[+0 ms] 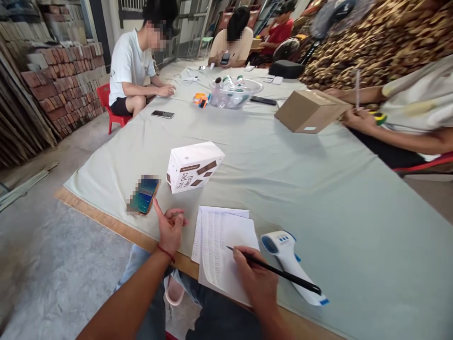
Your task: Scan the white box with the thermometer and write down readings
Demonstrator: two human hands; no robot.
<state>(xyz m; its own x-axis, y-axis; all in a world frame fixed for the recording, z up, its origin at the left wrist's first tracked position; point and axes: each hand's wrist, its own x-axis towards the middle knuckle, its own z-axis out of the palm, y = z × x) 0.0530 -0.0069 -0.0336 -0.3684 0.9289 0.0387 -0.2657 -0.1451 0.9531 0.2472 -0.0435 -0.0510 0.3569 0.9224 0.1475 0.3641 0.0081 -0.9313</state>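
My right hand (260, 278) grips a long black pen (286, 274), its tip at the sheets of paper (244, 231) covered in rows of handwriting. My left hand (171, 229) is empty beside the paper, with one finger stretched out to the edge of a lit smartphone (148, 196) and the others loosely curled. Beyond that hand stands a white box (194, 167) printed "Super Meal" with brown bars. Just right of the paper lies a white and blue infrared thermometer (288, 255), partly behind the pen.
A clear plastic basin (230, 98) with cups and rolls stands farther back, near an orange tape dispenser (200, 99) and phones. At right, a person's hands hold a cardboard box (311, 111) and tape measure (379, 117). Others sit around the cloth-covered table (354, 203).
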